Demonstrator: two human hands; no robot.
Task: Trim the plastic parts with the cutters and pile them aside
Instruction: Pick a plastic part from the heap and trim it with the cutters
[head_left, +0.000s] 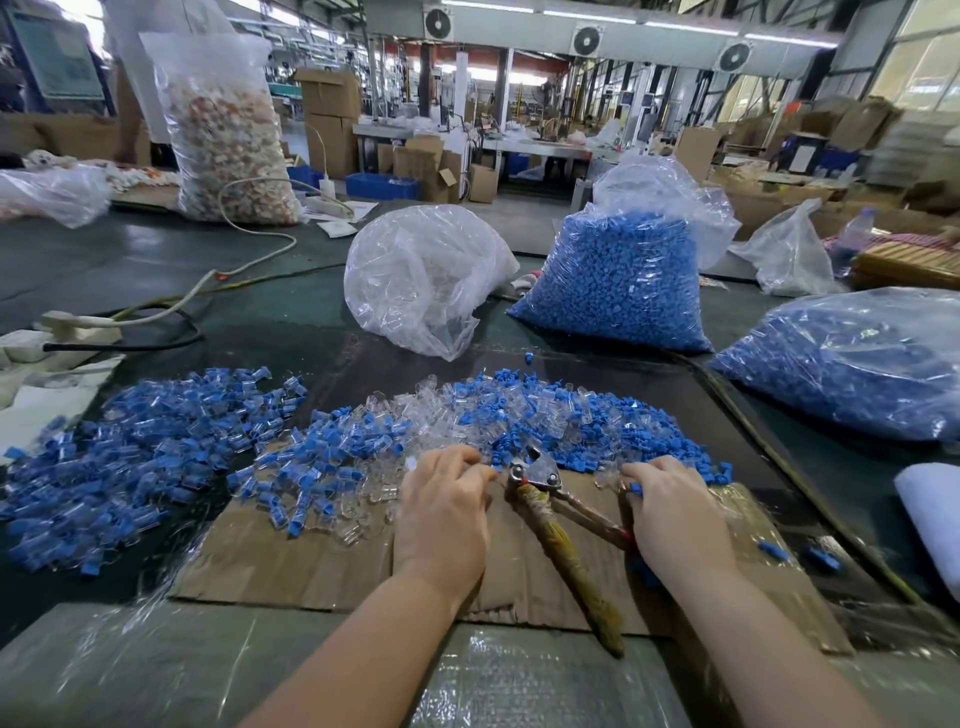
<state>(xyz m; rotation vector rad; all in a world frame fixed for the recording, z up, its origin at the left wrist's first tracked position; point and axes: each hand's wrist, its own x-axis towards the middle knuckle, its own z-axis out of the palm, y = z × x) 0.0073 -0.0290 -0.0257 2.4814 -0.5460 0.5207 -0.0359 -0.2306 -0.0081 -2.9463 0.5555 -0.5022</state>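
Both hands are working on a cardboard sheet (322, 566) at 6 o'clock. The left hand (444, 512) has its fingers curled, pinching a small part right at the cutters (540, 475), whose wrapped handles splay toward the person. The right hand (670, 512) pinches a little blue piece (636, 488) at its fingertips, over one handle. Beyond them at 12 sits the mixed heap of clear and blue parts (519, 415), with another pile (156, 447) at 10 o'clock. Farther back, bags of blue parts (618, 291) at 1.
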